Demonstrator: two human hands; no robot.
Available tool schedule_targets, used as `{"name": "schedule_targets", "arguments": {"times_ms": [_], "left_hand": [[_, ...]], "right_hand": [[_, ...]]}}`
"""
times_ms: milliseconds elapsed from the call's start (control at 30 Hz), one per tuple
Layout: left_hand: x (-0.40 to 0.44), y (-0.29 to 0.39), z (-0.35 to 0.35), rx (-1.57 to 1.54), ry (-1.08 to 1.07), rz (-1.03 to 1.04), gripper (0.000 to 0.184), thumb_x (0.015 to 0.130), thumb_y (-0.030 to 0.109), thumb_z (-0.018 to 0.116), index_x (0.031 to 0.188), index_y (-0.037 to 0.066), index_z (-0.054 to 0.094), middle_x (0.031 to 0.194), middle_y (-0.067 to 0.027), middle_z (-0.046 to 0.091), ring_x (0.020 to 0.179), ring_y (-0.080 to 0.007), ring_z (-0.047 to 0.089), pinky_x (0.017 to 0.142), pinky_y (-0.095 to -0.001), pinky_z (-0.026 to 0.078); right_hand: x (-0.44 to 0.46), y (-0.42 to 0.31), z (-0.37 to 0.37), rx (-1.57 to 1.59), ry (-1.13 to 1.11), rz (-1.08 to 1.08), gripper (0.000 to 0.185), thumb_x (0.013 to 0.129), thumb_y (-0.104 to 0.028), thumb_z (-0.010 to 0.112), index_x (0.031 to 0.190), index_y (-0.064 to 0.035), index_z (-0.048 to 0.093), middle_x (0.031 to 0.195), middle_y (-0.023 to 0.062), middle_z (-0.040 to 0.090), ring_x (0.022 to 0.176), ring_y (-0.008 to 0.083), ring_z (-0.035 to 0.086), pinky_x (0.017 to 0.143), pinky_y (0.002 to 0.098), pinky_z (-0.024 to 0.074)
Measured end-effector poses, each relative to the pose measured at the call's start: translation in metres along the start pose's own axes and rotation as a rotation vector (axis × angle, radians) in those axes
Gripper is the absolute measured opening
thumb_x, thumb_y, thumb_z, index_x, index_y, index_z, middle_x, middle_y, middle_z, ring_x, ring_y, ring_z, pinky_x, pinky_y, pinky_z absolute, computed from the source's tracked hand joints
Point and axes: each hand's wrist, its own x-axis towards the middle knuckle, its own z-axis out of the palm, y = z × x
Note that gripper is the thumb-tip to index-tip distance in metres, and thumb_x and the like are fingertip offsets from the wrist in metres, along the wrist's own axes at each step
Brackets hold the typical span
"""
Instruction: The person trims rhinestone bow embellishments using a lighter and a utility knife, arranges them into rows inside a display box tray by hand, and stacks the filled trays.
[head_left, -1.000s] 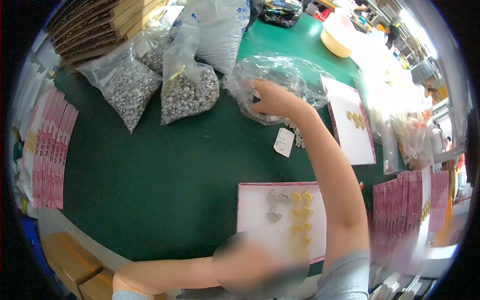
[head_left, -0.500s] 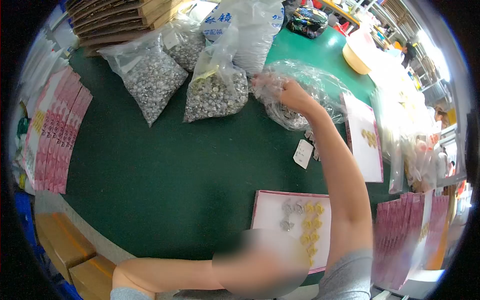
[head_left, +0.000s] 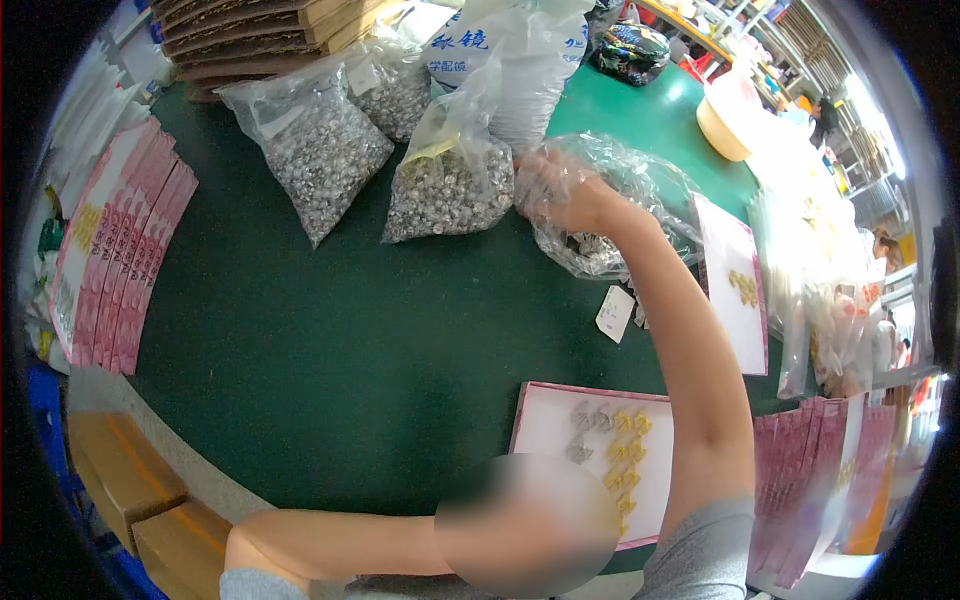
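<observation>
My right hand point(head_left: 572, 196) reaches far across the table, its fingers closed on the crumpled mouth of a clear plastic bag point(head_left: 640, 165). Small metallic pieces show through the bag's film. Near my body, a round blur covers my left hand point(head_left: 535, 525), so its fingers cannot be made out. That hand lies over the lower part of a white board with a pink edge point(head_left: 545, 425). On the board sit silver pieces point(head_left: 582, 418) and rows of gold-coloured pieces point(head_left: 628, 450). A white paper tag point(head_left: 615, 313) lies below the bag.
Clear bags of small silvery pieces point(head_left: 325, 150) point(head_left: 450, 190) and a white printed sack point(head_left: 510, 70) stand at the back of the green table point(head_left: 330, 350). Stacked pink-edged boards point(head_left: 125, 250) point(head_left: 815, 480) flank me. Another board point(head_left: 735, 290) lies right, near a yellow basin point(head_left: 722, 125).
The whole view has shifted slightly to the right. My right hand stays at the plastic bag, with its wrist turned a little. My left arm keeps its place.
</observation>
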Motion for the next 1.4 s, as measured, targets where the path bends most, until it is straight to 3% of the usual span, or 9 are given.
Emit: {"name": "schedule_targets", "arguments": {"times_ms": [233, 433, 633, 733, 767, 867, 1033, 1200, 1400], "left_hand": [[0.001, -0.004, 0.001, 0.041, -0.056, 0.029, 0.022, 0.08, 0.027, 0.055, 0.083, 0.005, 0.052, 0.077, -0.0088, 0.052, 0.071, -0.026, 0.057, 0.063, -0.037, 0.047], [0.003, 0.0, -0.005, -0.011, -0.054, -0.031, 0.022, 0.072, 0.022, 0.065, 0.078, 0.004, 0.055, 0.076, -0.0097, 0.056, 0.075, -0.0273, 0.059, 0.066, -0.0385, 0.046], [0.001, 0.0, -0.018, -0.095, -0.004, 0.005, 0.022, 0.081, 0.024, 0.056, 0.09, 0.005, 0.054, 0.077, -0.0102, 0.052, 0.074, -0.0273, 0.058, 0.066, -0.0366, 0.048], [0.007, 0.005, -0.026, -0.416, 0.152, -0.122, 0.022, 0.082, 0.023, 0.059, 0.096, 0.006, 0.059, 0.084, -0.0063, 0.059, 0.074, -0.0217, 0.059, 0.068, -0.0322, 0.048], [0.008, 0.005, -0.028, -0.558, 0.199, -0.172, 0.024, 0.084, 0.024, 0.057, 0.099, 0.005, 0.059, 0.087, -0.006, 0.06, 0.076, -0.0202, 0.059, 0.07, -0.031, 0.048], [0.007, -0.001, -0.037, -1.009, 0.343, -0.288, 0.03, 0.089, 0.027, 0.05, 0.108, 0.004, 0.056, 0.097, -0.0071, 0.06, 0.085, -0.0175, 0.058, 0.077, -0.0294, 0.047], [0.008, -0.015, -0.049, -1.696, 0.633, -0.291, 0.039, 0.092, 0.028, 0.044, 0.118, -0.001, 0.048, 0.113, -0.0153, 0.054, 0.104, -0.0224, 0.053, 0.09, -0.0333, 0.043], [0.01, -0.022, -0.046, -1.87, 0.654, -0.251, 0.041, 0.093, 0.029, 0.039, 0.121, -0.001, 0.042, 0.12, -0.0149, 0.048, 0.112, -0.0237, 0.048, 0.097, -0.0349, 0.04], [0.008, -0.02, -0.053, -1.884, 0.627, -0.273, 0.045, 0.093, 0.035, 0.037, 0.121, 0.0, 0.042, 0.125, -0.0151, 0.044, 0.117, -0.0249, 0.043, 0.1, -0.038, 0.037]], "right_hand": [[-0.001, 0.0, 0.019, -0.042, 0.202, 0.025, 0.055, 0.079, -0.032, 0.06, 0.127, -0.0128, 0.039, 0.118, 0.0213, 0.041, 0.114, 0.0397, 0.039, 0.096, 0.0464, 0.0347], [-0.001, 0.007, 0.02, -0.016, 0.134, -0.02, 0.052, 0.075, -0.022, 0.061, 0.122, -0.0097, 0.043, 0.116, 0.0207, 0.047, 0.102, 0.0368, 0.049, 0.087, 0.045, 0.0406], [-0.018, 0.015, 0.009, 0.167, 0.272, -0.013, 0.031, 0.074, -0.011, 0.06, 0.103, 0.0009, 0.056, 0.09, 0.0143, 0.059, 0.079, 0.0256, 0.057, 0.071, 0.0347, 0.0482], [-0.021, 0.016, -0.002, 0.596, 0.102, 0.609, 0.03, 0.076, -0.016, 0.06, 0.099, 0.0036, 0.055, 0.083, 0.0177, 0.061, 0.08, 0.0259, 0.06, 0.071, 0.0357, 0.049], [-0.032, 0.014, -0.007, 0.906, 0.183, 0.542, 0.032, 0.076, -0.017, 0.063, 0.099, 0.0027, 0.056, 0.086, 0.0117, 0.061, 0.08, 0.0174, 0.059, 0.07, 0.0312, 0.0506], [-0.051, -0.004, -0.029, 1.069, 0.248, 0.647, 0.031, 0.078, -0.018, 0.065, 0.102, -0.0002, 0.057, 0.088, 0.0056, 0.058, 0.079, 0.0124, 0.055, 0.068, 0.0255, 0.0501], [-0.086, -0.026, -0.042, 1.181, 0.324, 0.619, 0.027, 0.079, -0.014, 0.063, 0.103, -0.0039, 0.057, 0.091, 0.0047, 0.057, 0.083, 0.0116, 0.055, 0.066, 0.0274, 0.051], [-0.1, -0.018, -0.028, 0.856, 0.386, 0.508, 0.023, 0.076, -0.009, 0.06, 0.097, 0.0004, 0.061, 0.083, 0.0076, 0.06, 0.074, 0.0122, 0.057, 0.06, 0.0248, 0.0518], [-0.062, 0.003, -0.01, 0.979, 0.578, 0.469, 0.021, 0.072, -0.007, 0.061, 0.091, -0.0003, 0.062, 0.077, 0.0086, 0.063, 0.067, 0.0141, 0.059, 0.059, 0.0272, 0.0478]]}}
